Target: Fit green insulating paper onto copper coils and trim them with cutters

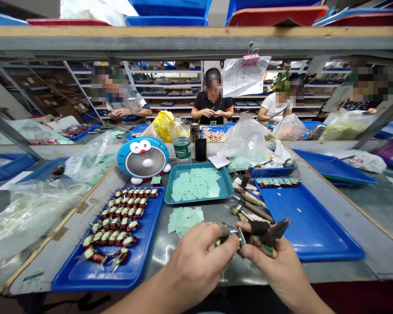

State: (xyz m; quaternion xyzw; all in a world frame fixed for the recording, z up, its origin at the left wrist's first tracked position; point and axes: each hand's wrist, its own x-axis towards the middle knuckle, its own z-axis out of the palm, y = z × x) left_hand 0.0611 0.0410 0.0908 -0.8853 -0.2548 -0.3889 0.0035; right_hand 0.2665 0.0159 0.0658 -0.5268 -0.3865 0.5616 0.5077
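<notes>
My left hand [199,261] is closed, its thumb and fingers pinching a small part with thin metal pins [235,231]; most of that part is hidden by the fingers. Close against it, my right hand [278,261] is wrapped round a pair of pliers [275,233], whose dark jaws point right. The right thumb and a fingertip also press on a small pale green sheet [241,237] that stands on edge at the pins. Just behind my hands lies a loose pile of pale green sheets [184,219].
A blue tray [98,279] at left carries rows of wound coils [118,211]. More sheets fill a teal tray [200,201]. Tools, among them a hammer [240,211], lie beside the right blue tray [321,226], with coils along its far end. A fan [144,159] and bottle [182,148] stand behind; co-workers sit opposite.
</notes>
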